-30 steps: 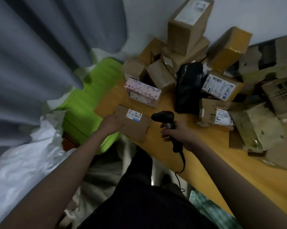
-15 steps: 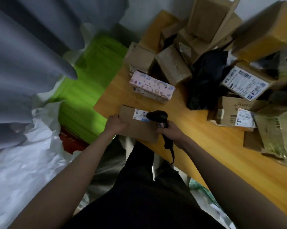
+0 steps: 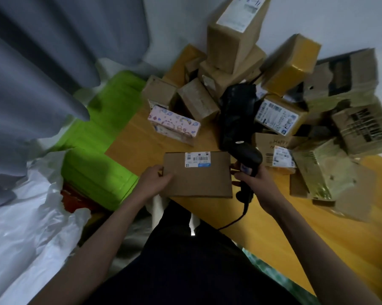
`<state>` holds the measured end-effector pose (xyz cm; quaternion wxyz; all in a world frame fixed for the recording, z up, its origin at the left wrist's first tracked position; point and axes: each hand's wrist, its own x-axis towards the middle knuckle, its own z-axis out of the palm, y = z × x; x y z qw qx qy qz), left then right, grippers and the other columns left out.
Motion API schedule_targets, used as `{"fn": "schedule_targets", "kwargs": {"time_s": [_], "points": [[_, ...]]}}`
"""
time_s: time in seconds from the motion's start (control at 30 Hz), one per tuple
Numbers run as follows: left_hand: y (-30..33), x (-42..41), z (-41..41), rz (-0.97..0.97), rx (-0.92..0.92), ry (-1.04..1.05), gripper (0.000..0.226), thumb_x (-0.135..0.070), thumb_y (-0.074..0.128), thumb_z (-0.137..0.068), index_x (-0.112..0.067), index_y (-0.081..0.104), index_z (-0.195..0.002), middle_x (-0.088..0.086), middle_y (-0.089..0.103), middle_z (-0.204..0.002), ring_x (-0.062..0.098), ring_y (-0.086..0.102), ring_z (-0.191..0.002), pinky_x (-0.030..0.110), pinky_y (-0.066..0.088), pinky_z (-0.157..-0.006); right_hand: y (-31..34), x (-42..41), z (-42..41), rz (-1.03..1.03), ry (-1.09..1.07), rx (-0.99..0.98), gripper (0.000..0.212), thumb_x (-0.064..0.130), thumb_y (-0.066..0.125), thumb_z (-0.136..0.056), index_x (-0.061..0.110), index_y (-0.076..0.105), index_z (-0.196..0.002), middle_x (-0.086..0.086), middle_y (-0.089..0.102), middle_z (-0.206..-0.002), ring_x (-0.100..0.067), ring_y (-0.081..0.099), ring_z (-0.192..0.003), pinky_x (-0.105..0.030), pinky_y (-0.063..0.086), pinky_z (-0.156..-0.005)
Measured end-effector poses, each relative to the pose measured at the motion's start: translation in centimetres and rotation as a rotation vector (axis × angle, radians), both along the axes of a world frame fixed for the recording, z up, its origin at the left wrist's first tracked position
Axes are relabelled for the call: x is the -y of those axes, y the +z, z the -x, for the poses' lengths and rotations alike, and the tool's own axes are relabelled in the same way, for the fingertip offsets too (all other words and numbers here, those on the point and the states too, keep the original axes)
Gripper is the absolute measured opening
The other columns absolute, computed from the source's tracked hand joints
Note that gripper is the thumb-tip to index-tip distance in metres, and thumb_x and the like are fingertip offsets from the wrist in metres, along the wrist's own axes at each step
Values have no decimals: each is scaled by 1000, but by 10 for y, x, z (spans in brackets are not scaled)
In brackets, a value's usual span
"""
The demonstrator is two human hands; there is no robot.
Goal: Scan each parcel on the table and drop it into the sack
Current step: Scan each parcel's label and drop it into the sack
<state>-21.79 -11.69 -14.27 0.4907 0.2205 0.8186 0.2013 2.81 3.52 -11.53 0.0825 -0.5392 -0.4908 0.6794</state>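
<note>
A flat brown cardboard parcel (image 3: 199, 177) with a white barcode label on its far edge lies at the near corner of the wooden table (image 3: 284, 234). My left hand (image 3: 154, 181) grips its left edge. My right hand (image 3: 251, 181) grips the black corded barcode scanner (image 3: 247, 159) just right of the parcel, and its fingertips touch the parcel's right edge. The white plastic sack (image 3: 27, 227) lies crumpled on the left, below the table.
A heap of cardboard parcels (image 3: 234, 40), a pastel patterned box (image 3: 174, 124) and a black plastic bag (image 3: 236, 111) crowd the far and right part of the table. A bright green object (image 3: 97, 168) sits left of the table. Grey curtain (image 3: 31, 73) hangs at the left.
The parcel has been pulled nearer and turned square to me, with the label facing up. The scanner has moved from above the label to the parcel's right edge.
</note>
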Motion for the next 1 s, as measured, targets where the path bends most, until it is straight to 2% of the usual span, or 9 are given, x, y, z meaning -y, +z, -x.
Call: {"fn": "schedule_targets", "kwargs": {"time_s": [0.1, 0.17, 0.3, 0.43, 0.57, 0.63, 0.77, 0.87, 1.0], "points": [[19, -6, -24, -54, -20, 65, 41, -53, 59, -94, -20, 65, -118, 3, 66, -108, 18, 61, -92, 25, 42, -65, 23, -7, -27, -69, -80, -51, 32, 1, 66, -92, 21, 61, -117, -5, 66, -116, -27, 66, -107, -38, 59, -83], [31, -10, -40, -121, -1, 130, 50, -61, 55, -93, -19, 66, -117, 5, 68, -107, 18, 63, -89, 29, 45, -68, 37, -9, -45, -119, -108, -96, 31, 5, 66, -93, 17, 61, -122, -6, 67, -117, -26, 66, -106, -33, 58, -78], [55, -16, -68, -252, 27, 243, 46, -57, 47, -99, -18, 65, -115, 10, 70, -109, 23, 70, -85, 38, 57, -79, 64, -8, -77, -177, -141, -211, 20, 7, 64, -94, 13, 67, -114, -2, 71, -117, -23, 67, -107, -31, 59, -78], [80, -22, -93, -360, 123, 393, 49, -57, 45, -101, -18, 63, -124, 5, 67, -115, 27, 74, -90, 35, 60, -79, 80, -2, -104, -201, -183, -277, 14, 9, 66, -93, 10, 66, -107, -7, 71, -112, -29, 67, -105, -45, 56, -91], [96, -24, -116, -435, 106, 408, 29, -41, 54, -101, -19, 63, -84, -2, 63, -84, 17, 63, -83, 28, 50, -69, 87, 8, -124, -240, -196, -347, 13, 11, 68, -92, 14, 65, -105, -6, 62, -97, -22, 61, -88, -35, 56, -80], [91, -21, -121, -440, 54, 380, 25, -32, 66, -95, -18, 55, -77, -1, 58, -80, 17, 56, -83, 30, 45, -69, 88, 13, -131, -264, -215, -355, 14, 11, 70, -91, 14, 65, -104, -1, 63, -95, -16, 60, -85, -30, 52, -77], [91, -11, -132, -469, 89, 383, 25, -21, 78, -85, -17, 54, -84, 6, 60, -90, 20, 58, -87, 33, 46, -76, 89, 19, -139, -258, -255, -350, 21, 9, 73, -87, 16, 68, -106, 5, 68, -100, -13, 63, -101, -28, 46, -86], [98, -4, -141, -528, 104, 361, 29, -24, 81, -83, -15, 61, -102, 1, 61, -103, 21, 61, -98, 28, 50, -78, 92, 20, -144, -269, -251, -347, 23, 9, 74, -86, 15, 69, -108, 6, 70, -102, -12, 65, -104, -28, 47, -89], [102, 5, -137, -554, 77, 116, 81, -51, 93, -58, -33, 63, -131, -6, 59, -127, 13, 62, -114, 29, 51, -95, 101, 21, -147, -319, -270, -334, 22, 17, 73, -89, 14, 67, -111, 3, 70, -98, -10, 65, -88, -24, 51, -78]]}}
